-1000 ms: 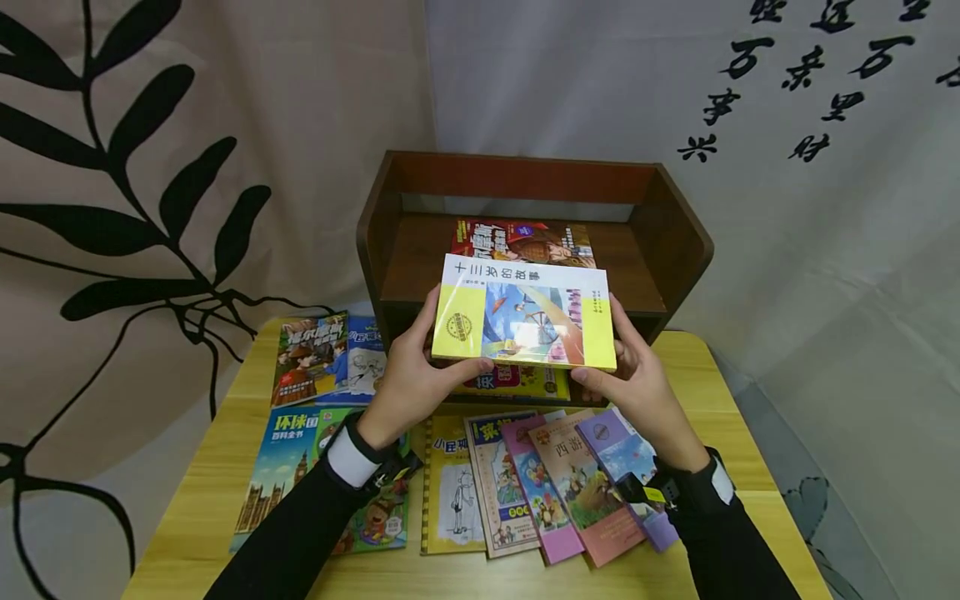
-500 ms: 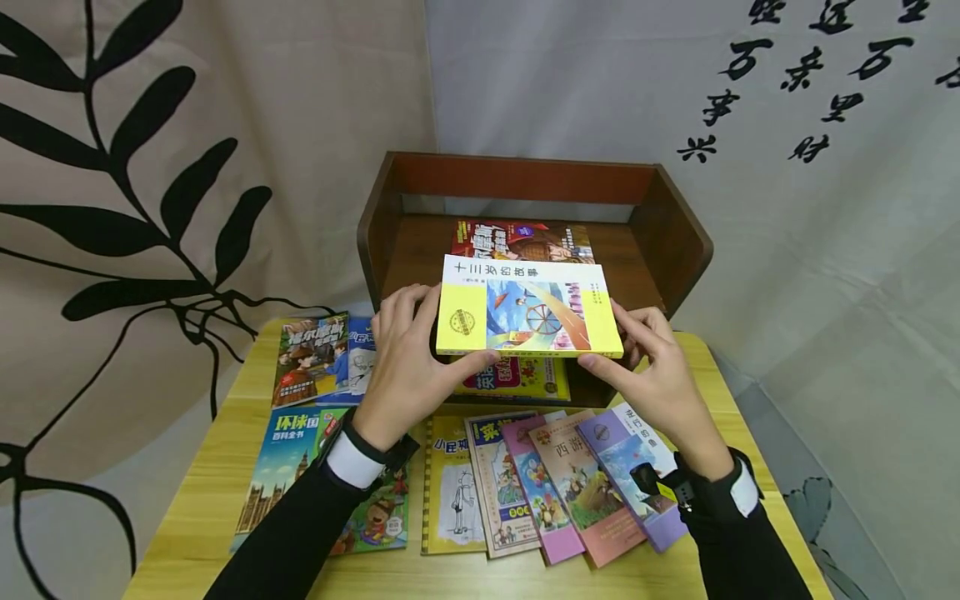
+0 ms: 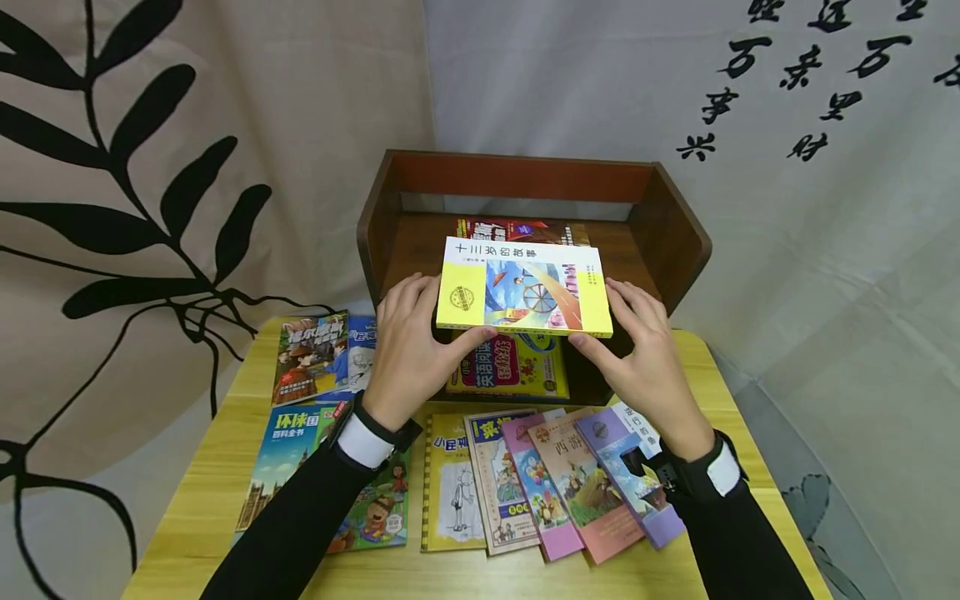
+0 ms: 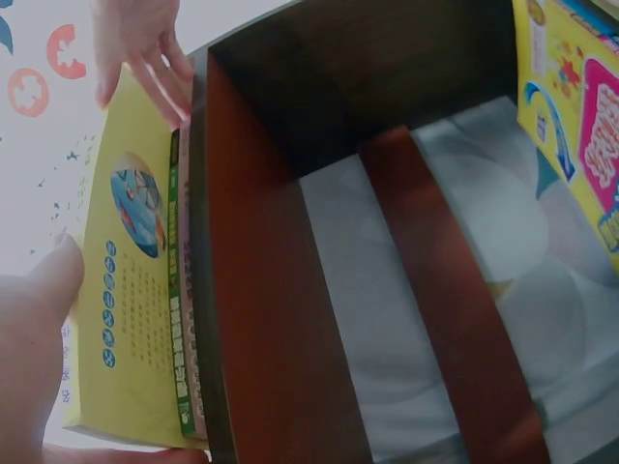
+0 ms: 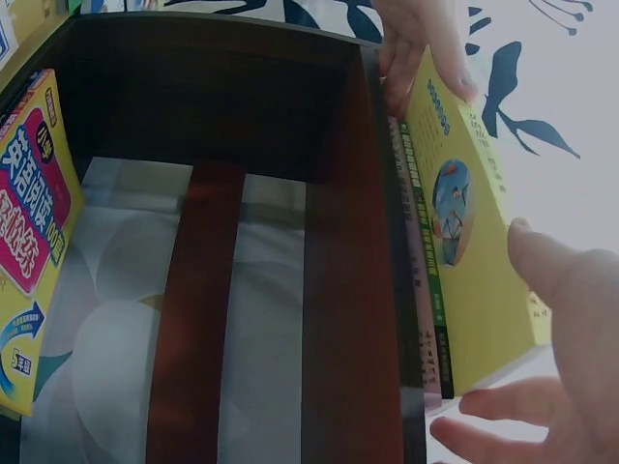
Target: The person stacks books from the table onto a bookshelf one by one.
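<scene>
A thick yellow-and-white book (image 3: 525, 287) with a picture cover lies flat at the upper shelf of the brown bookshelf. My left hand (image 3: 411, 354) holds its left end, thumb at the front edge and fingers along the side. At the other end my right hand (image 3: 647, 358) holds it the same way, thumb at the front corner. In the wrist views a green-spined book (image 5: 426, 256) and a pink-spined book (image 4: 194, 319) lie between it and the shelf board. Behind it in the head view shows the top of a red-brown book (image 3: 517, 230).
The brown bookshelf (image 3: 667, 217) stands at the table's back. A yellow English book (image 3: 510, 367) sits in its lower compartment. Several books, including a lilac one (image 3: 611, 450) and a notebook-like yellow one (image 3: 453, 492), fan out in front; more (image 3: 311, 358) lie at left on the wooden table (image 3: 720, 383).
Both hands have pushed the yellow-and-white book a little further back, uncovering more of the English book below. The fingers of my left hand have shifted out to the book's left side.
</scene>
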